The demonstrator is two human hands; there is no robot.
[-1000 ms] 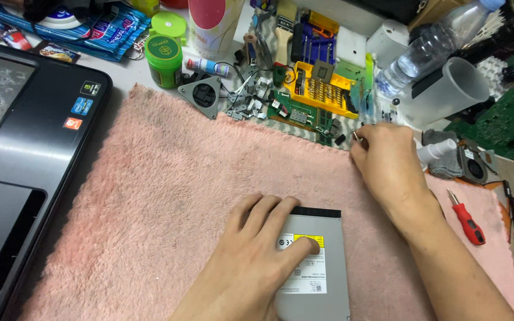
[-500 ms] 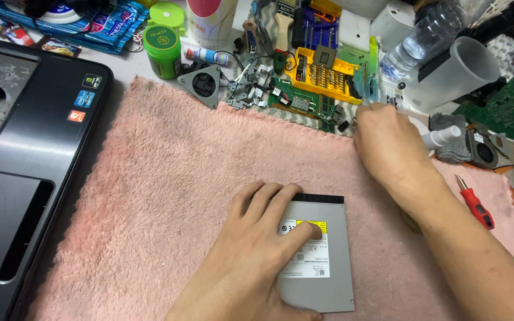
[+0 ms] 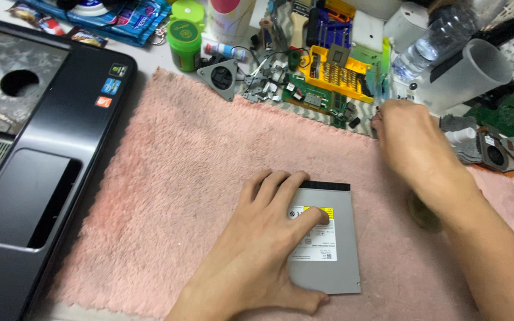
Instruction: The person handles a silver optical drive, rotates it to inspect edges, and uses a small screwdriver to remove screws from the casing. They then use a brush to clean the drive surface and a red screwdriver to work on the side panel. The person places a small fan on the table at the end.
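- Optical drive (image 3: 327, 241): flat grey slim unit with a white and yellow label, lying near-centre on the pink fluffy mat (image 3: 179, 196). Same spot as a second ago.
- Left hand (image 3: 263, 238): spread flat on the drive's left half, pressing it down, fingers open. Unchanged.
- Right hand (image 3: 408, 139): at the mat's far right edge, fingers curled; can't tell if it pinches anything. It has shifted slightly but stays by the yellow bit tray (image 3: 334, 74).
- Left: stripped laptop base (image 3: 43, 148). Far right: plastic bottle (image 3: 429, 44).
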